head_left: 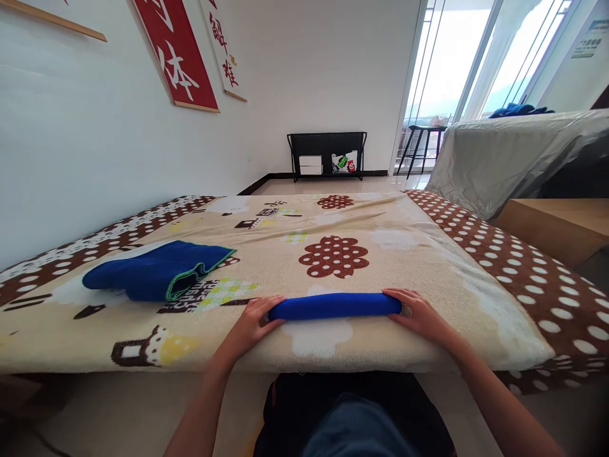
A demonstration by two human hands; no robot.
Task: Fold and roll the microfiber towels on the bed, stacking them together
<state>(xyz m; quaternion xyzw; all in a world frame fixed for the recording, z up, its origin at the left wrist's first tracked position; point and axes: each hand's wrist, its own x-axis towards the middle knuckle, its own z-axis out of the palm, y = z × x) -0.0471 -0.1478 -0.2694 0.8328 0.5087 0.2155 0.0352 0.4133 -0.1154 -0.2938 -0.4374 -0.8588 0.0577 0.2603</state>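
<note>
A bright blue cloth roll lies crosswise near the front edge of the patterned blanket. My left hand grips its left end, thumb below and fingers on top. At the right end, my right hand holds the roll in the same way, its fingers over the top and its thumb at the near side. To the left, a darker blue cloth with green edging rests loosely folded on the blanket, touched by neither hand.
Behind the blanket stands a black rack with a white box and a bag. A black stool is by the window. At right are a sheet-covered piece of furniture and a cardboard box. Scrolls hang on the left wall.
</note>
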